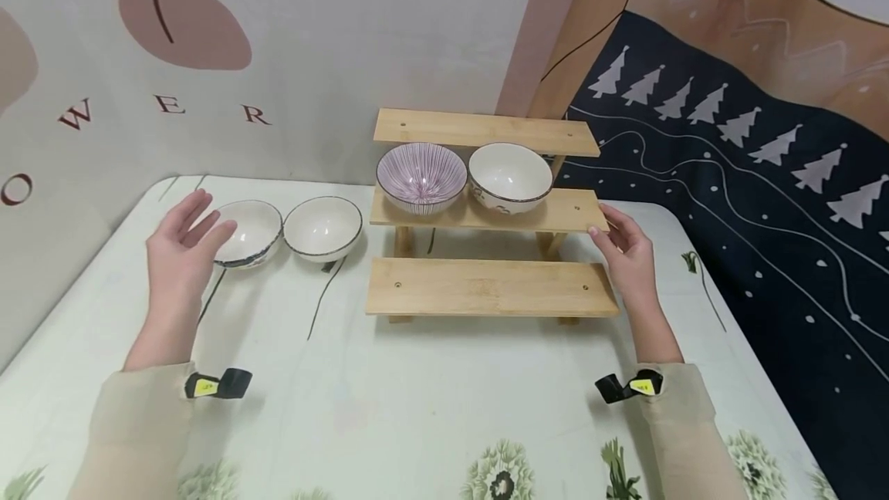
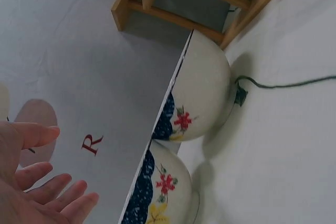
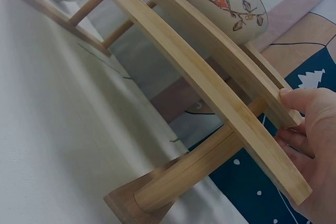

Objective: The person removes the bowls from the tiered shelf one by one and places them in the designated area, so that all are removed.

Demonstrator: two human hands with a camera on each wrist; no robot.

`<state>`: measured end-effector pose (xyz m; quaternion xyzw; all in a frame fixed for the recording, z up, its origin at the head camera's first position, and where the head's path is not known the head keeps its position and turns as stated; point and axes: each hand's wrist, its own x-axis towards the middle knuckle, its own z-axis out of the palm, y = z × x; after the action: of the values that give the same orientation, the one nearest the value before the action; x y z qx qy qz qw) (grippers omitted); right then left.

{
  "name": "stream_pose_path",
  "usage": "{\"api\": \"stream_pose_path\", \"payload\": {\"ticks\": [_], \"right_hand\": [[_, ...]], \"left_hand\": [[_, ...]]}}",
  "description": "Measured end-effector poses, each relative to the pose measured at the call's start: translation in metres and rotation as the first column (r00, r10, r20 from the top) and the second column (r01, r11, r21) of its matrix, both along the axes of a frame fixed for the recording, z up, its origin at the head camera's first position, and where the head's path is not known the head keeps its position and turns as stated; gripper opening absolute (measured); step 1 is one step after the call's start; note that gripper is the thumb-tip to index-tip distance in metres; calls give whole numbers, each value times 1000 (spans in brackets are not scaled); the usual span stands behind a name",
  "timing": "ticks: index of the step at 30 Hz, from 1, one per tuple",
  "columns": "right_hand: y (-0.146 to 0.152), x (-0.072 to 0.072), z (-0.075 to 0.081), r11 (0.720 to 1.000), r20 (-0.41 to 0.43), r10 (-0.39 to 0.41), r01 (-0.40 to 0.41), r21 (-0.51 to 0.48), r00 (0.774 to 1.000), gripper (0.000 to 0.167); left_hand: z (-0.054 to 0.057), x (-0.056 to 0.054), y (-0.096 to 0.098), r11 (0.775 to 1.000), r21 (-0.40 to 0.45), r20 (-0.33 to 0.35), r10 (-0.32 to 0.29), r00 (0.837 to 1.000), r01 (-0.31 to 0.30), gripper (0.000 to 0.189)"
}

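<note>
A three-tier wooden shelf stand [image 1: 491, 288] stands on the table, with a purple striped bowl [image 1: 421, 178] and a white bowl with a bird-and-branch pattern [image 1: 510, 177] side by side on its middle tier. My right hand [image 1: 628, 253] pinches the right end of that tier, thumb on top and fingers beneath, as the right wrist view shows. My left hand [image 1: 182, 253] is raised with fingers spread, holding nothing, beside two flower-patterned bowls on the table. The nearer of these bowls [image 1: 251, 236] is partly hidden by the hand; the other bowl [image 1: 323, 228] is just left of the stand.
A printed white cloth [image 1: 430, 400] covers the table. Behind it hangs a pale wall cloth [image 1: 319, 45] with letters, and a dark tree-patterned cloth [image 1: 722, 168] borders the right side. The stand's top tier [image 1: 486, 132] and bottom tier carry no bowls.
</note>
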<state>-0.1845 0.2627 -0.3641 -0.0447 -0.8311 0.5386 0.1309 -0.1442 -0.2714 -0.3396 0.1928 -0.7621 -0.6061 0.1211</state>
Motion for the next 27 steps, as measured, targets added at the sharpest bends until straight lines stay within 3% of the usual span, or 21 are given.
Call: {"api": "stream_pose_path", "payload": {"ticks": [9,13,19,27], "right_hand": [[0,-1,-1,1000,0,-11,11,11,1000,50],[0,-2,-1,1000,-8,-11,12,16,1000,50],[0,-2,-1,1000,-9,-9,9,15,1000,49],[1,-2,-3,1000,-4,-7,7,17,1000,50]], "left_hand": [[8,-7,18,998,-48,8,-39,999,40,64],[10,-7,24,996,29,-53,-83,995,85,63],[11,-7,34,979,106,-153,-158,975,176,63],[15,-8,52,965,122,-163,-211,964,232,60]]}}
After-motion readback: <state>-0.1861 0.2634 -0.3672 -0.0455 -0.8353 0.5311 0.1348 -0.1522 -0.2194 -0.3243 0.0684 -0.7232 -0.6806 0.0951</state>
